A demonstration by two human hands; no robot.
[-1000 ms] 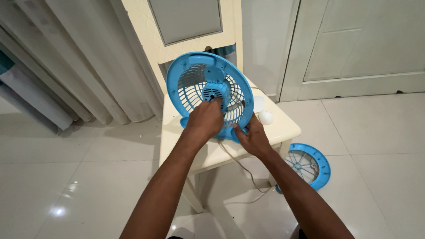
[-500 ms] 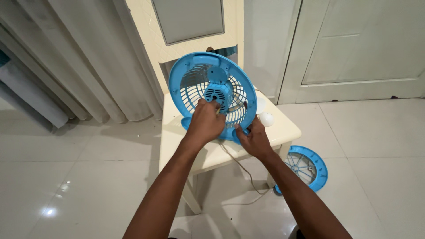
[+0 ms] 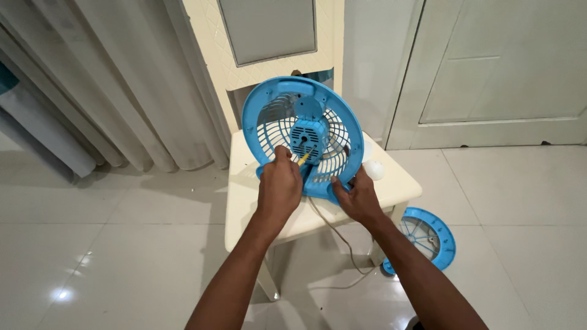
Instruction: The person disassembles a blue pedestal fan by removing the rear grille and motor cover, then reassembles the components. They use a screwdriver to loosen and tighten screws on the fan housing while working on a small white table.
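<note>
Overhead, listed by size:

Floor: glossy white tiles with light glare at lower left. Pale curtains hang along the left; a white panelled door closes off the upper right.

Chair: cream, seat serving as work surface, its back rising with a grey inset panel.

Fan: blue table fan standing upright on the chair seat, rear grille toward the camera (front guard off, motor housing exposed at the centre of the spokes). Its base rests near the front edge of the seat.

Front guard: blue, round, on the floor just right of the chair, leaning against a chair leg.

Power cord: grey, trailing from the fan base over the seat edge down to the tiles.

Left hand: closed in a fist around a screwdriver, of which only a short yellow length shows above the knuckles, angled up at the motor housing.

Right hand: fingers curled, gripping the lower right rim of the fan just above its base.

White round object: small, on the seat beside the fan's right edge (kind cannot be told).
</note>
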